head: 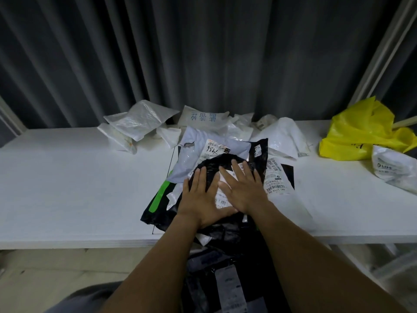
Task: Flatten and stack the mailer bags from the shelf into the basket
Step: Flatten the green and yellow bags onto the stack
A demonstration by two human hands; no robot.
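A black mailer bag [214,164] with a white label lies on top of a pile of flattened bags on the white shelf [67,188]. My left hand [200,195] and my right hand [243,188] both press flat on it, fingers straight and spread, the right partly over the left. Under it lie a pale grey mailer [198,141] and a black bag with a green stripe [159,197]. Crumpled white mailer bags [140,120] are heaped at the back of the shelf. I see no basket for certain.
A yellow plastic bag [361,132] sits at the right end of the shelf, with a white printed bag [394,170] in front of it. Dark bags [225,279] hang or lie below the shelf's front edge. A grey curtain closes off the back.
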